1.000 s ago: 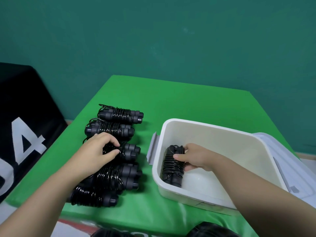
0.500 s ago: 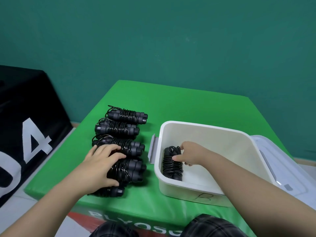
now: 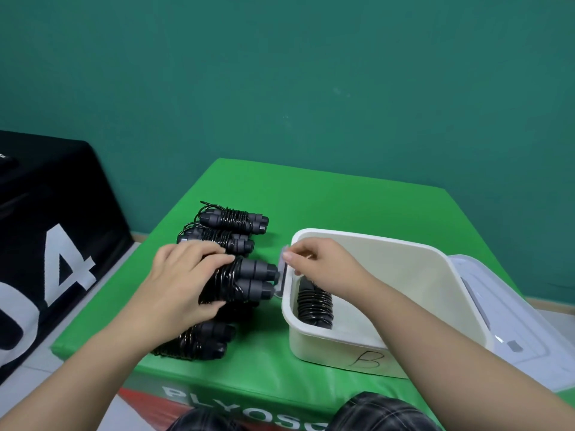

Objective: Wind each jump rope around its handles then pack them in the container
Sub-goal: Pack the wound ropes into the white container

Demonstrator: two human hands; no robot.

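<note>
- Just changed: my right hand [image 3: 314, 262] has let go of the wound rope in the bin [image 3: 314, 303] & come up out of it; it's now over the near-left rim of the white container [image 3: 420, 275], by the grey latch [image 3: 282, 275]. Fingers loosely curled, nothing in them as far as I can see, though the fingertips are partly hidden.
- That rope lies alone on the container floor, against the left wall, coils facing up. So one's packed.
- Also changed: my left hand [image 3: 186, 284], which was resting on the pile, now has its grip clamped round the next bundle [image 3: 242, 281]. Thumb underneath, fingers over the coils, handle ends pointing at the container & almost touching the latch. Looks lifted a bit off the pile, can't be sure.
- Still on the green tabletop [image 3: 326, 206]: two wound bundles further back [image 3: 231, 219], plus another low down near the front edge [image 3: 199, 340], partly under my wrist. Exact count is hard, they overlap.
- Lid [image 3: 510, 321] sits to the right of the container, off.
- Meaning: winding seems done for all I can see, it's packing only now. Prob. next is a handover left to right, or straight in beside the first one.
- Watch: a loose rope end could snag on the latch or rim going over.
</note>
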